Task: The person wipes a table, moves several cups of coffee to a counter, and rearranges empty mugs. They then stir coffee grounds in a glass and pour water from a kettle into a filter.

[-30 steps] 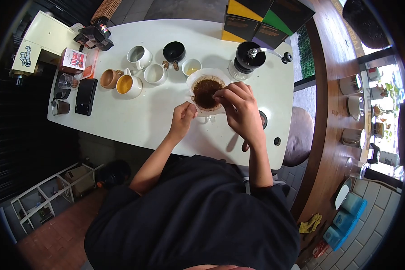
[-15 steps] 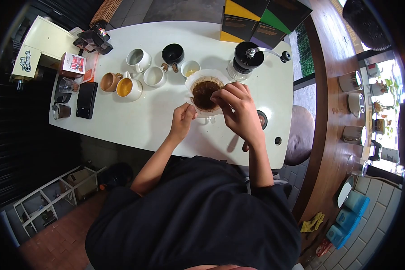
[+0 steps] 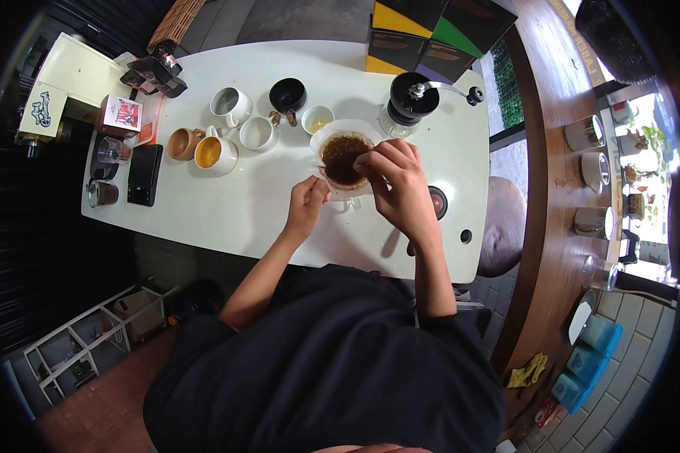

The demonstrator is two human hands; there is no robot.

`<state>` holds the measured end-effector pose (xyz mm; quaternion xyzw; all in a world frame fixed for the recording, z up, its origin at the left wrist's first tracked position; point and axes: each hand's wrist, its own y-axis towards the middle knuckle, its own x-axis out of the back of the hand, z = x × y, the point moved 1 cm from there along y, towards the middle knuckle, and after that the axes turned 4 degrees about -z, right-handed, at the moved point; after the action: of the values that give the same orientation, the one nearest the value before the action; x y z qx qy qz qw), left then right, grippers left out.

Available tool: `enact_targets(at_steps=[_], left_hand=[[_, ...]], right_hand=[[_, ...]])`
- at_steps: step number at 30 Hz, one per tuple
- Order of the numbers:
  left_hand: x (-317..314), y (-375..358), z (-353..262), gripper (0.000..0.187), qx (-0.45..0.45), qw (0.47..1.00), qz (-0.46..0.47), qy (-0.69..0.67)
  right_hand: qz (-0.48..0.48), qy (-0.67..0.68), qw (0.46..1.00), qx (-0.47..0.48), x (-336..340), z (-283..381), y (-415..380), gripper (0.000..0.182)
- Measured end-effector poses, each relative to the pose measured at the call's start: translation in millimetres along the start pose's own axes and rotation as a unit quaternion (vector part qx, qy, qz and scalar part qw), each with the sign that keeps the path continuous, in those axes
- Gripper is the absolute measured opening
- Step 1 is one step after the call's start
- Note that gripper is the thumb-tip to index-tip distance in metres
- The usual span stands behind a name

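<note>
A white paper coffee filter with dark wet coffee grounds inside stands near the middle of the white table. My left hand is closed in a pinch at the filter's lower left edge. From the right, my right hand reaches over the rim with its fingertips pinched on the filter's edge. Beneath the filter, a clear glass handle shows; most of the vessel is hidden. Just behind stands a small white cup with a little yellowish liquid.
Several mugs and cups, including a yellow-lined mug and a black cup, stand left of the filter. A hand grinder is behind my right hand. A black scale lies at the left; dark boxes stand at the back.
Both hands keep their places at the filter, with hardly any movement. The camera view has shifted slightly.
</note>
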<state>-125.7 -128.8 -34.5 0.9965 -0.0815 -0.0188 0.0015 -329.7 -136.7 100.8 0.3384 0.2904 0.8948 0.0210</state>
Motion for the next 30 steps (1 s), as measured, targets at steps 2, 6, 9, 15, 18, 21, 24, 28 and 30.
enact_targets(at_steps=[2,6,9,15,18,21,24,28,30], left_hand=[[0,2,0,0.039,-0.003,1.000,0.003,-0.006],[-1,1,-3,0.039,0.003,1.000,0.004,-0.005],[-4,1,-11,0.039,0.007,1.000,0.000,-0.019],[-6,1,-13,0.038,0.004,0.998,0.010,-0.060],[-5,1,-9,0.039,0.002,0.998,0.011,-0.057],[-5,1,-9,0.041,-0.003,0.998,0.011,-0.059],[-7,0,-10,0.042,0.011,0.998,0.001,-0.069],[-3,1,-8,0.041,-0.006,0.998,0.012,-0.063],[1,2,-4,0.043,-0.002,1.000,0.016,-0.022]], right_hand=[[0.007,0.024,1.000,-0.005,0,2,-1,0.014],[-0.006,-0.005,1.000,-0.003,-3,1,-1,0.014],[0.004,0.018,1.000,-0.006,-4,3,-1,0.014],[-0.002,-0.005,1.000,-0.004,-5,2,1,0.015],[0.009,0.012,1.000,-0.004,-7,1,0,0.015],[-0.016,-0.003,1.000,-0.005,-9,2,2,0.014],[-0.004,-0.007,1.000,0.000,-9,3,2,0.012],[-0.012,-0.011,1.000,-0.011,-10,1,1,0.012],[-0.020,-0.027,0.999,-0.009,-9,2,2,0.012]])
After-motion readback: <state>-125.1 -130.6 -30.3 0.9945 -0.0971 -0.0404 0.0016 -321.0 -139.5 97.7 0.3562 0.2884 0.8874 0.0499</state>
